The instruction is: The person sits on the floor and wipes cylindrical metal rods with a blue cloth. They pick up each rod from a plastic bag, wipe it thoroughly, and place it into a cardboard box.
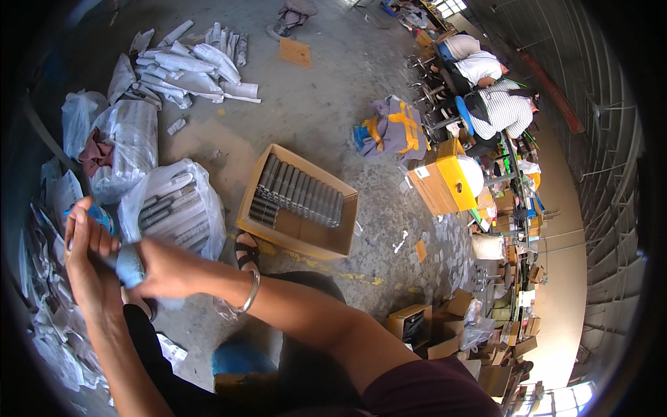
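At the lower left, my left hand (90,260) is closed around a dark grey rod (105,259), blurred by motion and mostly hidden by the fingers. Against it my right hand (165,270) grips a blue-grey cloth (130,266), which seems wrapped around the rod. Just beyond my hands stands a clear plastic bag (214,201) of grey rods, some bare and some in paper. To its right, an open cardboard box (297,238) holds rows of similar grey rods (299,191), with a bare patch of its bottom showing at the near side.
Crumpled paper (59,333) is heaped at the far left. Paper-wrapped rolls (187,66) lie on the floor beyond, beside another full bag (132,139). My sandalled foot (247,251) is by the box. Several people (504,108) sit along a cluttered bench at the right, near a carton (434,189).
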A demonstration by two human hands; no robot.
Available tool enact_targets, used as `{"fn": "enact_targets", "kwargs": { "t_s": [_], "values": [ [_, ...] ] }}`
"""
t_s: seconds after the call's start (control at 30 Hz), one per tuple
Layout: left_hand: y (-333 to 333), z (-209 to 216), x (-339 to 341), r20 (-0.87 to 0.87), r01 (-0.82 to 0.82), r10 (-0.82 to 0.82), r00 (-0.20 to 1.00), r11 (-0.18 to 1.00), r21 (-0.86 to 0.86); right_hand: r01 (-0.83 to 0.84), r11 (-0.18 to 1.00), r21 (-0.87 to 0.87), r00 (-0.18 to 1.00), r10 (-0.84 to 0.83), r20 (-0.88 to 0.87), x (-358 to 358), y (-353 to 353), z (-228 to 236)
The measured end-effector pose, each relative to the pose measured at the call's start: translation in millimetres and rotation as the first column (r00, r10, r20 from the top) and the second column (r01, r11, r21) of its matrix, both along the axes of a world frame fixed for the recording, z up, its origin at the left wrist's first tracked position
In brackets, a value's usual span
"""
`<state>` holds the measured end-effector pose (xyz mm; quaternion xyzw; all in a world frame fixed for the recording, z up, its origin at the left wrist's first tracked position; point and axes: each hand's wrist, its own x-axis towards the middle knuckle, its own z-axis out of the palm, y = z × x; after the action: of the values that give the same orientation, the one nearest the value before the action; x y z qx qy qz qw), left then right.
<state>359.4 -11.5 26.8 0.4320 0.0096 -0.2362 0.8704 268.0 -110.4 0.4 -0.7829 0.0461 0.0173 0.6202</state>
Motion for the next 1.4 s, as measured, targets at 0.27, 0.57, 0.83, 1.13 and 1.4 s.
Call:
{"fn": "enact_targets", "kwargs": {
  "t_s": [0.27, 0.57, 0.83, 1.13, 1.4],
  "values": [
    [21, 0, 5, 0.101, 0.132, -0.114, 0.988, 0.974, -0.184, -0.134, 0.973, 0.186, 0.990, 0.123, 0.070, 3, 12, 4],
    [15, 13, 0, 0.161, 0.165, -0.163, 0.973, 0.986, 0.001, -0.080, 0.856, 0.510, 0.982, 0.157, -0.109, -1, 11, 13],
    [28, -2, 13, 0.003, 0.069, -0.069, 0.998, 0.991, -0.112, -0.136, 0.961, 0.239, 0.985, 0.157, -0.073, 9, 20, 10],
    [35, 5, 7, 0.270, 0.443, -0.351, 0.897, 0.709, -0.548, -0.198, 0.370, 0.908, 0.902, 0.431, 0.021, -10, 32, 2],
    [11, -7, -5, 0.046, 0.423, -0.442, 0.896, 0.880, 0.217, 0.088, 0.818, 0.569, 0.992, -0.020, -0.125, 9, -14, 5]
  ]
}}
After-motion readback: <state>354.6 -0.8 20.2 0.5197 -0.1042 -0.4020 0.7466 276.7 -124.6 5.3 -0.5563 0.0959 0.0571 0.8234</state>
